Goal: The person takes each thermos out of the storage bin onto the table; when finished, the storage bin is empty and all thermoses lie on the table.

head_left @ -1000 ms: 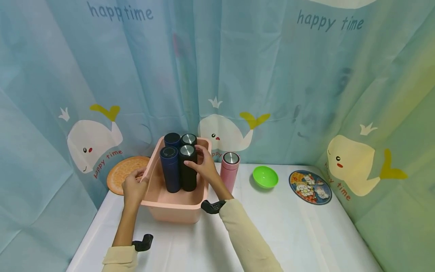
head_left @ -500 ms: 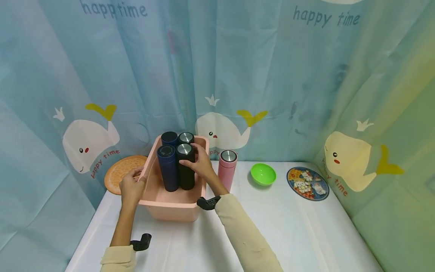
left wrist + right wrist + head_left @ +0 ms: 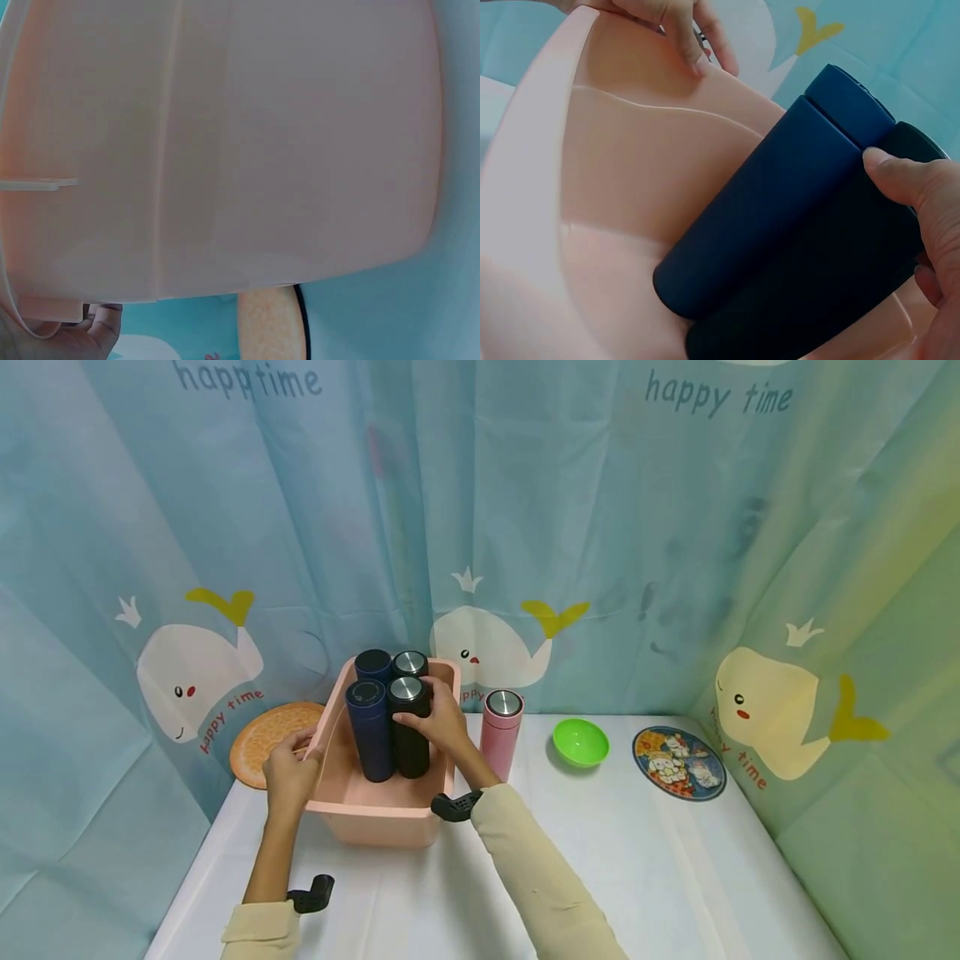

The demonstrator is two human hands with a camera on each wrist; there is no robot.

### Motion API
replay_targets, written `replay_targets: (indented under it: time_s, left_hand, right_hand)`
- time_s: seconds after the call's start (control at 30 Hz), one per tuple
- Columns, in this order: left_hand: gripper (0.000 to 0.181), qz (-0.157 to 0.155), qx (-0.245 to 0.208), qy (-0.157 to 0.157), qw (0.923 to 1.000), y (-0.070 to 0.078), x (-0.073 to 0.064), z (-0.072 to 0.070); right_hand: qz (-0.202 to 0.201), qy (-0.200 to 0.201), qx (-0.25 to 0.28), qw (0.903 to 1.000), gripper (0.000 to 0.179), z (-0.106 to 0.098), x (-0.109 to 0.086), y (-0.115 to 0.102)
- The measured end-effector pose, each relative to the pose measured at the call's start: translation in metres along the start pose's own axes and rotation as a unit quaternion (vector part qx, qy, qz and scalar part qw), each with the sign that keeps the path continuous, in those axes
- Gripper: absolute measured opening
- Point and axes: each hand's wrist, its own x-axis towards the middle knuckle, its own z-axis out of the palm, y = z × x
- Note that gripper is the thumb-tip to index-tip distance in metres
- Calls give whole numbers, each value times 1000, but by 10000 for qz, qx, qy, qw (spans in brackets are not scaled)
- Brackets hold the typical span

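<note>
Around a white table [image 3: 570, 868], pale blue curtain [image 3: 525, 518] closes off the back and both sides, turning yellowish green at the far right. Its printed whales [image 3: 487, 647] wear little crowns and have yellow tails, with "happy time" lettered near them and higher up. Faint creases run across the table.

Toward the table's left, a peach bin [image 3: 375, 812] holds four upright flasks, two blue on the left and two black on the right. The person's left hand [image 3: 291, 772] grips its left rim, the fingers [image 3: 679, 34] hooked over the edge. The right hand [image 3: 446, 720] has its fingers curved part-closed round the front black flask [image 3: 412, 747], thumb in front; that flask touches the front blue flask [image 3: 372, 742].

Just right of the bin stands a pink flask [image 3: 500, 743], then a green bowl [image 3: 581, 743] and a blue oval mat [image 3: 679, 764] with cartoon figures. An orange round mat [image 3: 262, 747] occupies the back left corner.
</note>
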Motion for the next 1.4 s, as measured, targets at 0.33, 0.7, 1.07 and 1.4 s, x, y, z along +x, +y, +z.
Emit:
replay_targets:
  time_s: [0.33, 0.7, 1.07, 1.4]
  left_hand:
    - [38, 37, 41, 7, 10000, -1, 0, -1]
    - [38, -34, -24, -12, 10000, -1, 2, 0]
    - [37, 2, -7, 19, 10000, -2, 4, 0]
    - [38, 115, 11, 23, 9999, -2, 3, 0]
  right_hand:
    - [51, 40, -233, 9997, 76, 2, 0, -1]
    - [-24, 132, -433, 9990, 75, 2, 0, 1]
    - [-317, 348, -265, 9985, 72, 4, -1, 7]
    - [-367, 446, -241, 9980, 70, 4, -3, 5]
